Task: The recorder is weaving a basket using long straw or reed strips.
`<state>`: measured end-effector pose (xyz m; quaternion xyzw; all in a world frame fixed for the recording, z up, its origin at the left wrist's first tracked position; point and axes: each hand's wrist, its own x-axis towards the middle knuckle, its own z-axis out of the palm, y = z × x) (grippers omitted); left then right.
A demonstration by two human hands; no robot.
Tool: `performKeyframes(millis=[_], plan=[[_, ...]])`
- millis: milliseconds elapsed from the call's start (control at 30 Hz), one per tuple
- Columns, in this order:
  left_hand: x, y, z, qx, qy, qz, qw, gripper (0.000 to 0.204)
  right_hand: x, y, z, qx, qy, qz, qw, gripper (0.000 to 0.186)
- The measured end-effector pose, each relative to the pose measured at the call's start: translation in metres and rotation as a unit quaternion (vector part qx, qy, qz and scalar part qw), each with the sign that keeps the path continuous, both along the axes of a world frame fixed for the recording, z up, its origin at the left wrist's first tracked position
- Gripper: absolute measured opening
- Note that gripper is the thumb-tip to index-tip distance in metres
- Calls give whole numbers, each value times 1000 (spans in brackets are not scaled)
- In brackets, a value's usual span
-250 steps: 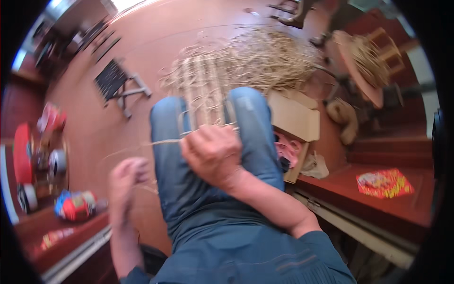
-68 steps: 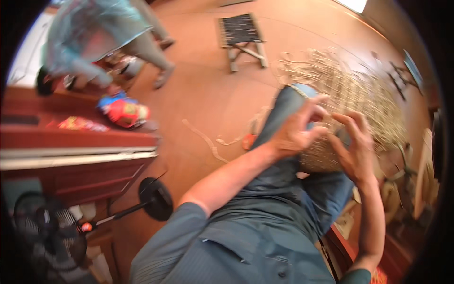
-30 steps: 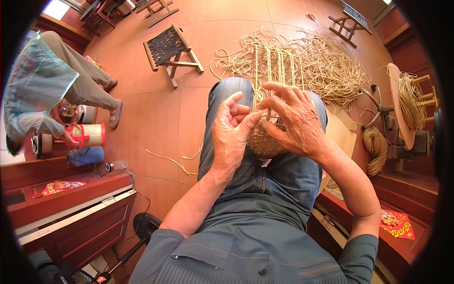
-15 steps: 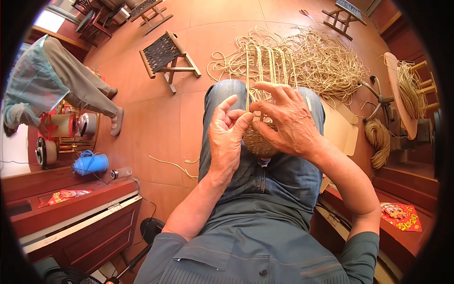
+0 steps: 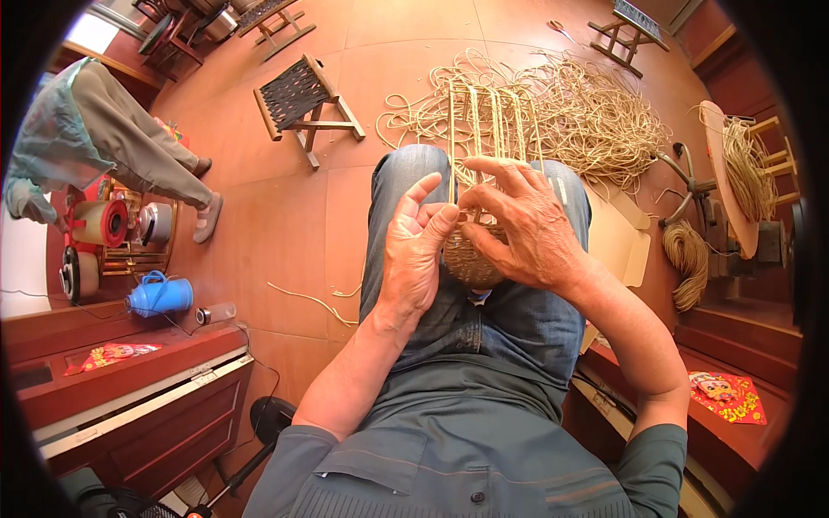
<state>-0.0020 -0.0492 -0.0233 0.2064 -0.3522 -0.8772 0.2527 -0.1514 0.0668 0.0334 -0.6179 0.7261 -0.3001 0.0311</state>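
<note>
A tan, rounded, woven-cord piece [image 5: 471,264] sat between blue-denim thighs [image 5: 535,324], apparently braced there; long pale strands [image 5: 496,121] stretched toward 12 o'clock; left hand [image 5: 414,255] at 9 o'clock, right hand [image 5: 528,223] at 2, both half-curled; whether they gripped cord was unclear.

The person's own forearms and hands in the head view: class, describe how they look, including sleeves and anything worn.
The left hand and right hand are ungloved, with no ring, watch or bracelet visible. Both forearms are bare below the short, dark grey-green fabric sleeves, which end near the elbows.
</note>
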Motion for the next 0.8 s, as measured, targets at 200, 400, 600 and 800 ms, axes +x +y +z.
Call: performKeyframes(millis=[200,400,600,800], plan=[[-1,3,0,19,-1,2,1000,64,0,1,0,-13,-13,6,1000,21],[1,0,-5,46,41,-20,998,62,1,1,2,4,-32,9,999,26],[-1,0,-15,73,60,-45,995,58,0,5,0,-23,-41,-4,999,24],[1,-8,-25,106,77,-85,988,62,12,3,6,-14,-44,-26,999,21]])
